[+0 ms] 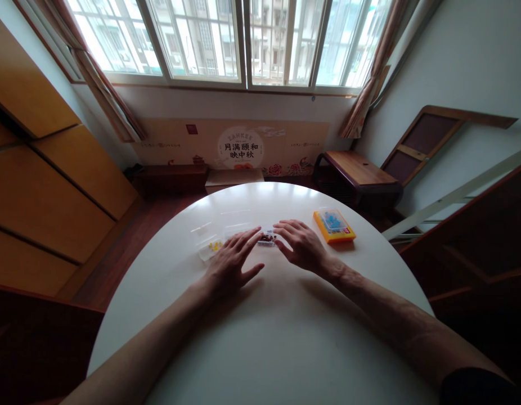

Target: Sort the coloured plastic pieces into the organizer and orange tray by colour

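Both hands flat over the white tabletop (286, 337), closing on a small clear box (268, 238) of dark bits at the far middle. Left hand (230, 264) has its fingers spread open, tips just beside the box, gripping nothing. Right hand (300, 244) likewise, fingers loosely open, empty. Best to pinch it from both short ends, evenly, so nothing spills. The box lies flat, long axis running left-right. An orange box (334, 226) sits right; another clear box (210, 247), with yellow pieces, sits left.

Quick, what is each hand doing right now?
Left hand: open, fingertips at the small clear box of dark pieces.
Right hand: open, fingers spread, holding nothing.
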Tool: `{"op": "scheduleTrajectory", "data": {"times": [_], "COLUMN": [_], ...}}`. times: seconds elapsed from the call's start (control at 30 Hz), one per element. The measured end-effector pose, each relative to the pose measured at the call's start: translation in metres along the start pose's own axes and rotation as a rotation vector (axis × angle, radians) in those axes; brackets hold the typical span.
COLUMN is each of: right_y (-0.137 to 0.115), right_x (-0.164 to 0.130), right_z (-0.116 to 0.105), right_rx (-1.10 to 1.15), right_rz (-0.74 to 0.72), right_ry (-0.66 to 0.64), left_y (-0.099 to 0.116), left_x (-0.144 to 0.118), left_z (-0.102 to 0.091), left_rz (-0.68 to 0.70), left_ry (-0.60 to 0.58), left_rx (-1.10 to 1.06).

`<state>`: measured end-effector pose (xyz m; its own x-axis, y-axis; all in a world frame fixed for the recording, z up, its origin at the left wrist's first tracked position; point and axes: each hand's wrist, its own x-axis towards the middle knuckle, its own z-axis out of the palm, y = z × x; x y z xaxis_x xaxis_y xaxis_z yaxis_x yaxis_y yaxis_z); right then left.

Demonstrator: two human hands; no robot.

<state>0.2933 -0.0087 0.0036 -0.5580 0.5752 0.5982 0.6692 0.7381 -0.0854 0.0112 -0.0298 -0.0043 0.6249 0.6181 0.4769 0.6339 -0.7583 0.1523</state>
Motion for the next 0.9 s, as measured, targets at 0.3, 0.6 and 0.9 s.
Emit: {"op": "scheduleTrajectory", "data": {"times": [0.3,0.6,0.9], "right_y": [-0.008,-0.009,-0.011], "right_x": [-0.019,-0.022,-0.023], "right_z": [0.005,0.004,0.004], "right_rx": [0.029,-0.011,-0.169], "right_rz": [0.012,-0.003,0.109], "right_ry": [-0.073,-0.104,-0.070], "left_y": [-0.004,-0.003,-0.002], "left_x": [0.001,0.001,0.002], "left_z": [0.003,0.003,0.001], "left_rz": [0.005,-0.007,0.005], "left_ry": [-0.116,-0.129,-0.121], "left_rx": [0.012,-0.010,0.003]}}
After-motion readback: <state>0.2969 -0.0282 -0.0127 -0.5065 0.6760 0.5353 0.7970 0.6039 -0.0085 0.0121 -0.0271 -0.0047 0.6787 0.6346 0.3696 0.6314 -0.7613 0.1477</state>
